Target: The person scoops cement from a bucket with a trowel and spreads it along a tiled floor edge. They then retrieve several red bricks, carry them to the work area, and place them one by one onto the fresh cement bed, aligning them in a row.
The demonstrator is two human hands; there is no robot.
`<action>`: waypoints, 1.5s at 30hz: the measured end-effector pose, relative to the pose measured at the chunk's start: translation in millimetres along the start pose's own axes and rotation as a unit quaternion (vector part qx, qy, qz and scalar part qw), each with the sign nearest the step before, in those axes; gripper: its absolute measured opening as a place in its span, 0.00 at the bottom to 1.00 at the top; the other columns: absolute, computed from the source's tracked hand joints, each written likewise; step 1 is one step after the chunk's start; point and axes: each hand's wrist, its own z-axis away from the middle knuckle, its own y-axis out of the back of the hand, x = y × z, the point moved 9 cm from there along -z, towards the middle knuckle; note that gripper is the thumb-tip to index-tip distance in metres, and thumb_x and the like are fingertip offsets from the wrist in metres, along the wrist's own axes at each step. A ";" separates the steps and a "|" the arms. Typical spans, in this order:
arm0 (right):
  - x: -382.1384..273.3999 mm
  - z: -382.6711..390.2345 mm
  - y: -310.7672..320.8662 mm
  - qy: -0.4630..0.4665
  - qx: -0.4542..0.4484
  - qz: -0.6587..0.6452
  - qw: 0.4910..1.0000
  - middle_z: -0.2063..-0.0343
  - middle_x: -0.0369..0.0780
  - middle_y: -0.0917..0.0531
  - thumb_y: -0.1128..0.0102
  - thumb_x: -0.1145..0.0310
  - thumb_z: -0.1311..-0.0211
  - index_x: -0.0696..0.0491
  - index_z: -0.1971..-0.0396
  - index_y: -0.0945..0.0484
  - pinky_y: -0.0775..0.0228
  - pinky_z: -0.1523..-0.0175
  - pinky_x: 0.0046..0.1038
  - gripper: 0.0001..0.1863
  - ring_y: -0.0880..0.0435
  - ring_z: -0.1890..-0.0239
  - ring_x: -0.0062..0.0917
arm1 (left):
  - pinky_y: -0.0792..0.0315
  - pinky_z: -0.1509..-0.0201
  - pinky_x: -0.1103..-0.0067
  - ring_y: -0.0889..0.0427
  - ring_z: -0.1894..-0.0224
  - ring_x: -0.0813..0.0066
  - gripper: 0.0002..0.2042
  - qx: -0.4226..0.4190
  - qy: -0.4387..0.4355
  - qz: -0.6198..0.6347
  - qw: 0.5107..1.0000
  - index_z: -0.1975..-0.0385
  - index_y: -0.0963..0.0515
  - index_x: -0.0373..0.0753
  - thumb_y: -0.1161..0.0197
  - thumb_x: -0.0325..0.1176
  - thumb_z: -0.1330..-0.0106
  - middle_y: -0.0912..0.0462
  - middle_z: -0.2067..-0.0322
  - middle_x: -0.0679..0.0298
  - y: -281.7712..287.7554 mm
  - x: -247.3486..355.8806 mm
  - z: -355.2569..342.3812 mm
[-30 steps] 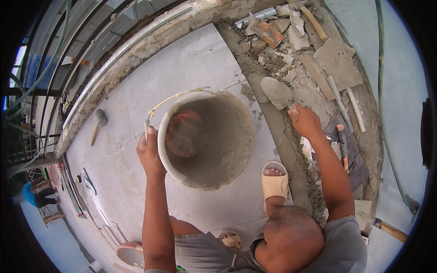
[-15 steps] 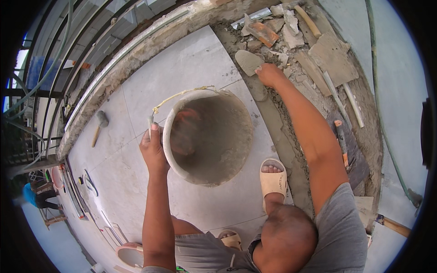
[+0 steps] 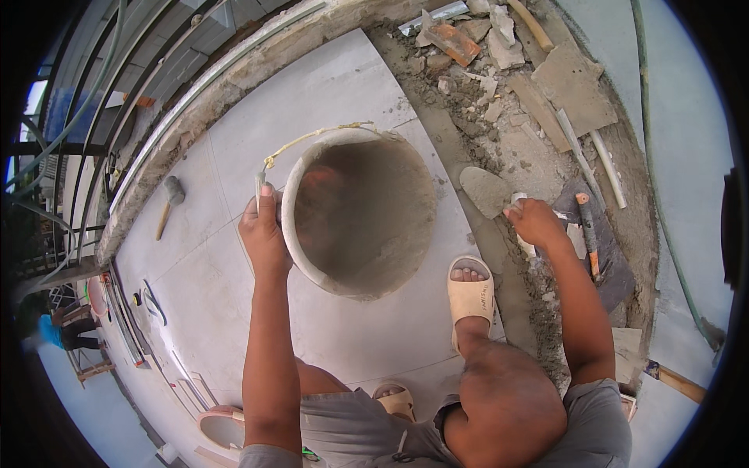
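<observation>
My left hand (image 3: 264,228) grips the left side of a mortar-crusted bucket (image 3: 363,284), beside the end of its yellow rope handle (image 3: 312,135). The bucket's inside is murky grey with a faint reddish patch. My right hand (image 3: 535,220) holds a trowel (image 3: 484,191) by its handle, its grey-coated blade over the wet mortar strip (image 3: 507,304) right of the bucket. Broken tile and brick pieces (image 3: 456,43) lie along that strip. My sandalled right foot (image 3: 470,300) rests on the pale tiles (image 3: 296,90) below the bucket.
A rubber mallet (image 3: 173,191) lies left; a black railing (image 3: 82,168) and raised ledge (image 3: 140,183) border the tiles. A hammer (image 3: 587,234) and wooden sticks lie right, near a hose (image 3: 663,242). A person in blue (image 3: 53,331) works at far left.
The trowel moved up and leftward along the mortar strip, then back down and right toward me. The bucket sits slightly higher in the view, with my left hand still on it.
</observation>
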 end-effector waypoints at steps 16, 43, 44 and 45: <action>-258.3 78.0 -59.7 0.412 -0.001 0.200 0.889 0.53 0.53 0.24 0.49 0.71 0.40 0.62 0.35 0.37 0.23 0.56 0.34 0.31 0.19 0.57 0.42 | 0.35 0.83 0.85 0.29 0.83 0.85 0.20 -0.107 0.012 -0.022 0.994 0.68 0.23 0.32 0.38 0.47 0.32 0.24 0.80 0.67 -27.9 12.2 24.4; -257.1 46.5 -47.9 0.299 -0.084 0.126 0.942 0.57 0.53 0.19 0.51 0.75 0.40 0.63 0.40 0.34 0.21 0.62 0.37 0.26 0.15 0.63 0.42 | 0.42 0.87 0.85 0.34 0.88 0.87 0.20 -0.123 0.036 0.000 0.992 0.71 0.21 0.34 0.37 0.49 0.33 0.29 0.84 0.71 -24.5 0.5 35.2; -267.4 53.6 -56.3 0.312 -0.035 0.121 0.942 0.58 0.53 0.20 0.50 0.75 0.41 0.62 0.39 0.34 0.21 0.63 0.37 0.27 0.15 0.63 0.41 | 0.41 0.85 0.85 0.35 0.88 0.87 0.20 -0.121 0.041 -0.005 0.992 0.70 0.21 0.34 0.37 0.49 0.33 0.29 0.84 0.71 -16.0 5.1 36.1; -263.7 57.4 -70.4 0.314 -0.022 0.109 0.943 0.59 0.52 0.20 0.48 0.75 0.42 0.62 0.38 0.35 0.21 0.63 0.36 0.29 0.14 0.63 0.41 | 0.41 0.85 0.85 0.34 0.88 0.87 0.19 -0.132 0.010 0.003 0.991 0.69 0.20 0.34 0.38 0.48 0.33 0.28 0.83 0.71 -18.3 15.9 36.0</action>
